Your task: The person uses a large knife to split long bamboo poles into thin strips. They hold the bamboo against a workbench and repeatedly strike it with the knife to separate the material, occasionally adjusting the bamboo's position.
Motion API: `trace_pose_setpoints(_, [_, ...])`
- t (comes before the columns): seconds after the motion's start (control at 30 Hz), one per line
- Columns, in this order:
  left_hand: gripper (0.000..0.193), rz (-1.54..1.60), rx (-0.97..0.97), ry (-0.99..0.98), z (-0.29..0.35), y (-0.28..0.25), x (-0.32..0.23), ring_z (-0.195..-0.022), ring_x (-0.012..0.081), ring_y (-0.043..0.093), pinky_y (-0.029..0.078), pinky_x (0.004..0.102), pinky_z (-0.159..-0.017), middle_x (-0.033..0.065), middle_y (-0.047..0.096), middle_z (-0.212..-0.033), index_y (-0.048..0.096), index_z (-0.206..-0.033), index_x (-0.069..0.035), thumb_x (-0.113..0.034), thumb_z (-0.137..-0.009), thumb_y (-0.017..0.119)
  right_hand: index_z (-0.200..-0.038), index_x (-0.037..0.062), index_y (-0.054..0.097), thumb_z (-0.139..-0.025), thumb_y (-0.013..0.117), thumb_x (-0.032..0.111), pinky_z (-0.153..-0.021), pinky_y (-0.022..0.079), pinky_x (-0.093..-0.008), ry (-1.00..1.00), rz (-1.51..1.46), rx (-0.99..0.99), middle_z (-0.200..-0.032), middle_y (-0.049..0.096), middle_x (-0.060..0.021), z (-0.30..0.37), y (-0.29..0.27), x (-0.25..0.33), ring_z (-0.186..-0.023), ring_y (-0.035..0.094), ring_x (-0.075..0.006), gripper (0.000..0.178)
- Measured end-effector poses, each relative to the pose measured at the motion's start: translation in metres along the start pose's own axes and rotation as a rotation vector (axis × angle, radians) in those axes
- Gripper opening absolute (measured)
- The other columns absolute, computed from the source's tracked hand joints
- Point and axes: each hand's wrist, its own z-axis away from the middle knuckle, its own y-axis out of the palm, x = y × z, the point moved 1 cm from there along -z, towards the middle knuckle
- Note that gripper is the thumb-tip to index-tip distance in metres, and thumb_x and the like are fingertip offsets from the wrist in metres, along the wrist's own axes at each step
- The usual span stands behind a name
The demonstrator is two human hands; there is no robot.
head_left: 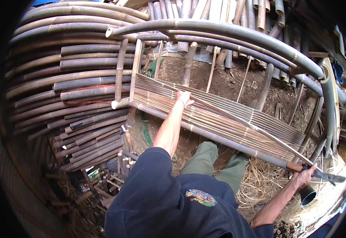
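Note:
A long, thin bamboo strip [228, 113] runs diagonally over the slatted seat of a bamboo bench [216, 137]. My left hand [185, 99] is closed around the strip near its far left part, over the slats. At the bench's right front corner, my right hand [306, 175] is closed on a knife with a brown wooden handle [294, 167] and a dark blade [329, 177] pointing right. The strip's near end comes down beside this hand; whether the fingers also touch it cannot be made out. Narrow slats fill the seat side by side.
Bamboo poles [89, 61] lie stacked at the left. The bench's curved back rail [220, 27] arches across the far side, with more cut bamboo [188, 12] behind it. Shavings [260, 180] cover the ground near my legs. A dark cylinder [308, 196] is below my right hand.

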Motion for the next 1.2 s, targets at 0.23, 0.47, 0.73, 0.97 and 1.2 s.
trace_pose_setpoints(0.23, [0.053, -1.189, -0.051, 1.352, 0.143, 0.153, -0.026, -0.113, 0.0335, 0.050, 0.039, 0.0493, -0.096, 0.0179, 0.056, -0.114, 0.051, -0.122, 0.000, -0.034, -0.084, 0.064, -0.080, 0.0000, 0.061, -0.089, 0.067, 0.024, -0.050, 0.048, -0.0287, 0.004, 0.136, 0.095, -0.071, 0.061, -0.0093, -0.019, 0.020, -0.048, -0.057, 0.058, -0.0179, 0.027])
trace_pose_setpoints(0.47, [0.054, -1.255, 0.920, 0.859, 0.246, 0.307, 0.051, -0.094, 0.0383, 0.060, 0.045, 0.0474, -0.083, 0.0233, 0.064, -0.096, 0.063, -0.094, 0.000, -0.052, -0.091, 0.047, -0.109, 0.0043, 0.060, -0.091, 0.066, 0.029, -0.046, 0.045, -0.0226, 0.084, 0.132, 0.310, -0.070, 0.063, -0.0031, -0.015, -0.004, -0.040, -0.052, 0.055, -0.0068, 0.031])
trace_pose_setpoints(0.73, [0.045, -1.540, 0.739, 1.113, 0.180, 0.326, 0.067, -0.088, 0.0464, 0.056, 0.044, 0.0516, -0.074, 0.0265, 0.060, -0.088, 0.053, -0.089, -0.002, -0.045, -0.097, 0.043, -0.144, 0.0088, 0.034, -0.095, 0.054, 0.026, -0.059, 0.050, -0.0351, -0.588, 0.714, 0.007, -0.089, 0.056, -0.0109, -0.168, -0.127, -0.037, -0.072, 0.056, -0.0203, 0.056])
trace_pose_setpoints(0.97, [0.053, -1.787, 0.649, 1.046, 0.156, 0.363, 0.082, -0.092, 0.0508, 0.057, 0.044, 0.0576, -0.079, 0.0325, 0.061, -0.093, 0.056, -0.095, -0.001, -0.050, -0.097, 0.036, -0.147, 0.0353, 0.030, -0.089, 0.044, -0.006, -0.056, 0.049, -0.0332, -0.563, 1.403, 0.452, -0.086, 0.047, -0.0111, -0.120, -0.091, -0.149, -0.074, 0.050, -0.0207, 0.073])
trace_pose_setpoints(1.2, [0.055, -1.816, 0.484, 1.025, 0.131, 0.387, 0.103, -0.091, 0.0506, 0.058, 0.044, 0.0567, -0.081, 0.0318, 0.062, -0.091, 0.060, -0.093, 0.001, -0.048, -0.098, 0.035, -0.148, 0.0353, 0.026, -0.084, 0.038, -0.006, -0.084, 0.048, -0.0467, -0.134, 1.176, 0.666, -0.103, 0.047, -0.0187, -0.136, -0.030, -0.220, -0.096, 0.054, -0.0355, 0.077])
